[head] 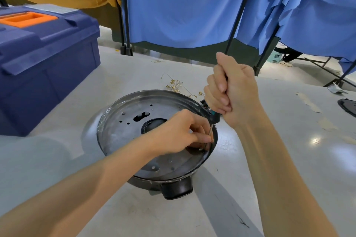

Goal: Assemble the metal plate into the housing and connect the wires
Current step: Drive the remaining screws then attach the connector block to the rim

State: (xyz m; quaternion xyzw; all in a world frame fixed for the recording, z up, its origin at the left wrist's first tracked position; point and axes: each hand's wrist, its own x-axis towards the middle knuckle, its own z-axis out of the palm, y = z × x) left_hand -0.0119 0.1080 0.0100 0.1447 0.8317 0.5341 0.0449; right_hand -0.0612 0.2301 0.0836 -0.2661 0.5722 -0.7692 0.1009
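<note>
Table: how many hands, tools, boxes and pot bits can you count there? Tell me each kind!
hands: 2, left hand and right hand
screwdriver: 1
housing: 1
metal plate: 1
wire bundle: 1
toolbox: 1
black part at the right edge: 1
Total: 8

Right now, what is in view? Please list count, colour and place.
round housing: one, dark, centre of the table
round metal plate: one, silver, inside the housing
screwdriver: one, black-teal handle, over the plate's right edge
terminal-tipped wires: one bundle, white, behind the housing
plastic toolbox: one, blue with orange handle, far left
cloth curtains: several, blue, behind the table
flat round part: one, black, right edge
left hand: one, pinches the screwdriver shaft
right hand: one, grips the screwdriver handle
</note>
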